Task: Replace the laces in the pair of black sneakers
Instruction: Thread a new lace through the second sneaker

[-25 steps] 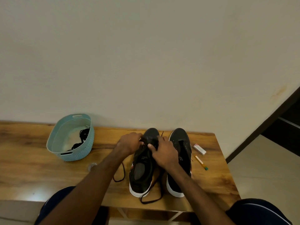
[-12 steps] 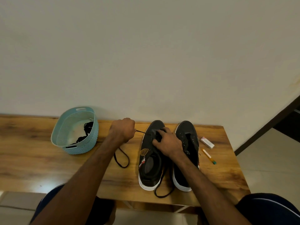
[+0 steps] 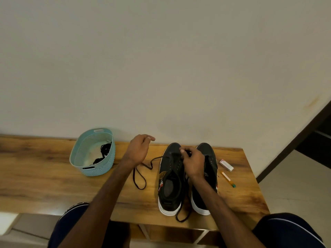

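Letting go of the lace (image 3: 140, 188), the left hand (image 3: 141, 149) hangs relaxed by the table's (image 3: 44, 176) far edge. The right hand (image 3: 192, 162) pinches lace at the sneaker's (image 3: 170, 185) toe eyelets, so that pull looks finished.

No legible text anywhere.
Right sneaker (image 3: 209, 158) — small white lettering on upper, just beside wrist of right hand (image 3: 194, 161); too small to read.
Left sneaker (image 3: 172, 178) — gold emblem on outer side, red-and-white tab below it; no letters made out.
Small white box (image 3: 226, 165) near right edge of wooden table (image 3: 53, 176): pinkish print on top, unreadable.
Thin stick (image 3: 227, 178) beside box: orange, white and green bands, no marking legible.
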Action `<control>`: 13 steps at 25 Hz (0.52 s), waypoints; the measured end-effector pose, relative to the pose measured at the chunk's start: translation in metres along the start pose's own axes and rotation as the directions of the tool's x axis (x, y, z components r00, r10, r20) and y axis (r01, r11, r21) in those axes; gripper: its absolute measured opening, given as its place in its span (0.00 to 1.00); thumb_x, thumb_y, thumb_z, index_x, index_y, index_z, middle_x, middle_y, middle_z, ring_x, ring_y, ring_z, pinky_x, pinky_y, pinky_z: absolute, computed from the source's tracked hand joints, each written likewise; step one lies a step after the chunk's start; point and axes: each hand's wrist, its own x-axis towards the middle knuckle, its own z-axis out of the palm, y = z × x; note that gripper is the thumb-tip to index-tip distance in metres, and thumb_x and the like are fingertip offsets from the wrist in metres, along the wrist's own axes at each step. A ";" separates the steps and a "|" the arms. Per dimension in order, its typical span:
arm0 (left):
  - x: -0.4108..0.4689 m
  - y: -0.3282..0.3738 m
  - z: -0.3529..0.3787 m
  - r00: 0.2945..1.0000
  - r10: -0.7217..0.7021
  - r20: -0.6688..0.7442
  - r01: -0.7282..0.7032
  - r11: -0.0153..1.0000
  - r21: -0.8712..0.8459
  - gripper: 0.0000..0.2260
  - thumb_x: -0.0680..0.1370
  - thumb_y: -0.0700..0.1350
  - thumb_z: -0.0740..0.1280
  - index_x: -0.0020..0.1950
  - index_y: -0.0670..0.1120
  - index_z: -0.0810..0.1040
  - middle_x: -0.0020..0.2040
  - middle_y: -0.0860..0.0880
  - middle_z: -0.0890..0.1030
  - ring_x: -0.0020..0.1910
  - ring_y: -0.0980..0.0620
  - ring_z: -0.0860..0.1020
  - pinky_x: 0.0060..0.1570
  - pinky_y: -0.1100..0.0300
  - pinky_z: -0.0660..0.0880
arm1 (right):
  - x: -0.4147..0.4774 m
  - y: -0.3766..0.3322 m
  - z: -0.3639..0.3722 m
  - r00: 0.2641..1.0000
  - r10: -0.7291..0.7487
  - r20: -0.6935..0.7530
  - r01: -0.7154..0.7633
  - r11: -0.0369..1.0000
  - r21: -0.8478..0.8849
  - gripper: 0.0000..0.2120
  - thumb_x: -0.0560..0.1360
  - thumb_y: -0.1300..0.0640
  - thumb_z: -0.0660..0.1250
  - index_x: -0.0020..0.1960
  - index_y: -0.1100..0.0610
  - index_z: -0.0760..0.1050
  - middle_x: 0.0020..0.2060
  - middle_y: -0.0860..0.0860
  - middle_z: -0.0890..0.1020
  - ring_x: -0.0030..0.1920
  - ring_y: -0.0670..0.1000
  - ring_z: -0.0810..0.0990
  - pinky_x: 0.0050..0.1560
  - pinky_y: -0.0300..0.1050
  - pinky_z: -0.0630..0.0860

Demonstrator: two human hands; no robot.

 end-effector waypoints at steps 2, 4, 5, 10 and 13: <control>-0.012 0.027 -0.016 0.992 0.077 -0.095 -0.096 0.973 -0.210 0.15 0.83 0.39 0.56 0.54 0.48 0.82 0.54 0.54 0.81 0.51 0.60 0.75 0.55 0.59 0.71 | -0.005 -0.034 -0.020 0.998 0.050 -0.041 -0.041 0.981 0.189 0.07 0.78 0.63 0.68 0.53 0.54 0.82 0.40 0.48 0.84 0.40 0.44 0.83 0.51 0.46 0.83; -0.020 0.064 -0.041 0.979 0.127 -0.160 -0.175 0.927 -0.333 0.13 0.83 0.38 0.58 0.52 0.48 0.82 0.44 0.59 0.80 0.40 0.61 0.73 0.43 0.62 0.71 | -0.003 -0.073 -0.040 0.999 0.045 -0.001 -0.041 0.921 0.387 0.11 0.78 0.67 0.67 0.55 0.55 0.82 0.42 0.51 0.85 0.43 0.45 0.84 0.51 0.43 0.82; -0.023 0.086 -0.058 0.968 0.156 -0.197 -0.220 0.903 -0.370 0.13 0.83 0.38 0.59 0.53 0.47 0.83 0.42 0.58 0.79 0.38 0.60 0.73 0.40 0.64 0.71 | -0.002 -0.094 -0.050 1.000 0.021 0.019 -0.028 0.887 0.462 0.12 0.78 0.68 0.66 0.56 0.56 0.82 0.43 0.52 0.85 0.44 0.47 0.85 0.52 0.44 0.82; -0.034 0.214 -0.146 0.861 0.301 -0.411 -0.483 0.739 -0.470 0.06 0.81 0.39 0.66 0.56 0.45 0.81 0.46 0.47 0.86 0.42 0.49 0.83 0.44 0.62 0.78 | -0.002 -0.234 -0.098 0.980 -0.196 -0.031 0.178 0.800 0.573 0.10 0.81 0.67 0.62 0.48 0.59 0.82 0.39 0.53 0.83 0.38 0.50 0.82 0.50 0.46 0.82; -0.042 0.274 -0.186 0.834 0.313 -0.455 -0.522 0.717 -0.463 0.06 0.80 0.43 0.69 0.53 0.42 0.81 0.46 0.49 0.86 0.43 0.48 0.85 0.45 0.56 0.80 | -0.006 -0.319 -0.127 0.929 -0.357 -0.092 0.356 0.806 0.472 0.09 0.82 0.62 0.61 0.49 0.57 0.80 0.37 0.51 0.85 0.37 0.50 0.84 0.42 0.39 0.79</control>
